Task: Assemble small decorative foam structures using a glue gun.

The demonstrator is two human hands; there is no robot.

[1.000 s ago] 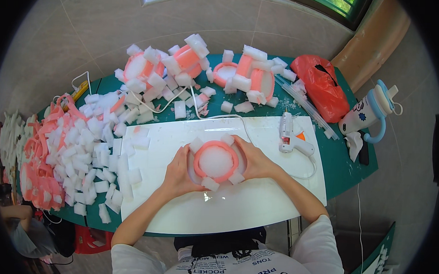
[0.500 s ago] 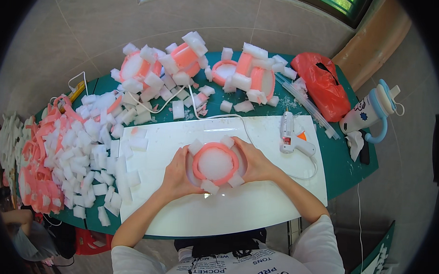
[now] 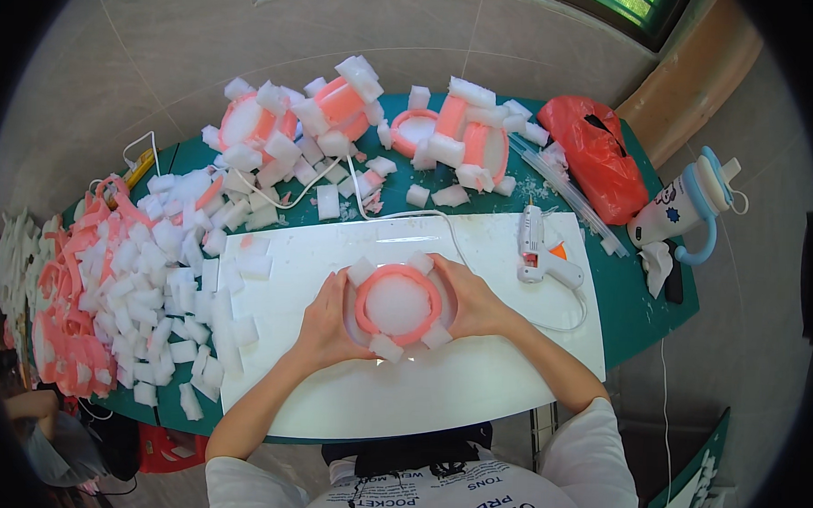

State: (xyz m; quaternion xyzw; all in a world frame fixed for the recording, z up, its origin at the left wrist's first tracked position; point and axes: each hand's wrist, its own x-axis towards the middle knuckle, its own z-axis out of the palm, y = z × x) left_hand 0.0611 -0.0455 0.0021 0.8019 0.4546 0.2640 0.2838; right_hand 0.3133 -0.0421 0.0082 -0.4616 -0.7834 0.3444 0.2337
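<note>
In the head view, the person's left hand (image 3: 326, 318) and right hand (image 3: 466, 299) grip a round foam piece (image 3: 399, 306) between them, each curved around one side of it, over the middle of a glossy white board (image 3: 474, 382); whether the piece rests on the board or is held just above it, I cannot tell. A pink foam ring (image 3: 361, 299) faces up around a white centre, and four small white foam blocks stand out about its edge, two at the far side and two at the near side. The board lies on a green bench (image 3: 638, 302). Near the board's far right corner lies a white hot glue gun (image 3: 533, 245), its cable curling beside the handle. Beyond it, clear glue sticks (image 3: 574, 202) lie next to a red plastic bag (image 3: 598, 167), and farther right are a white tumbler (image 3: 681, 210) with a light-blue handle and a crumpled tissue (image 3: 657, 270). To the left, a heap of white foam blocks (image 3: 146, 290) spreads up to the board and partly onto it, with pink foam strips (image 3: 68, 332) piled at its left. Pink-and-white foam assemblies (image 3: 473, 142) stand along the bench's far side. At the far left of the scene, a co-worker's arm (image 3: 32, 407) shows.
</note>
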